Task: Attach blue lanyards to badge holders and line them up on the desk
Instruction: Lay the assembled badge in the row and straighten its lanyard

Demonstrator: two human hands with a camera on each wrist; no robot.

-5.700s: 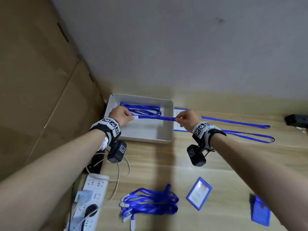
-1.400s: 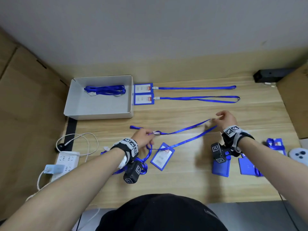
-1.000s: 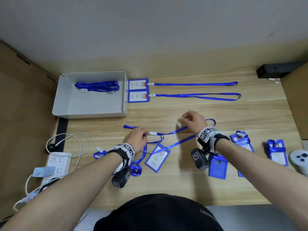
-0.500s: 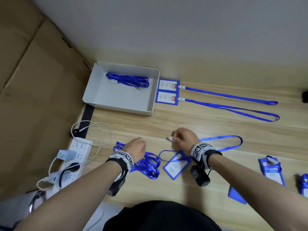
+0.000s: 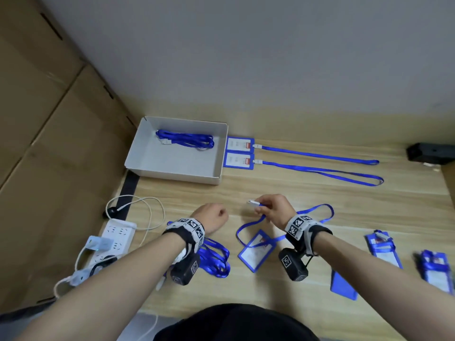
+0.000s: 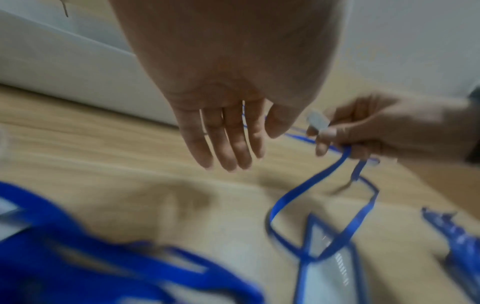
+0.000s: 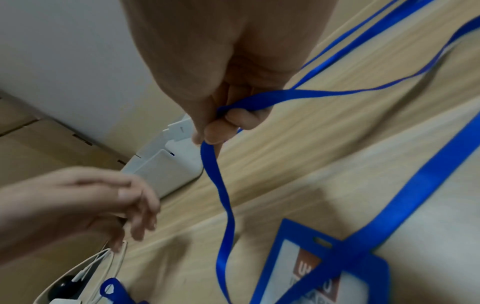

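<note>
My right hand pinches the white clip of a blue lanyard and holds it above the desk. The strap loops down over a blue badge holder lying flat below. In the right wrist view, the right hand grips the strap just behind the clip, above the badge holder. My left hand hovers to the clip's left; its fingers are straight and hold nothing. Two finished badges lie at the back with their lanyards stretched right.
A white box at the back left holds a lanyard bundle. A loose pile of lanyards lies under my left wrist. A power strip with cables sits at the left edge. More badge holders lie to the right.
The left hand let go of the lanyard's clip end and the right hand moved left and took it. The right hand now holds the clip raised; the left hand hovers open beside it.
</note>
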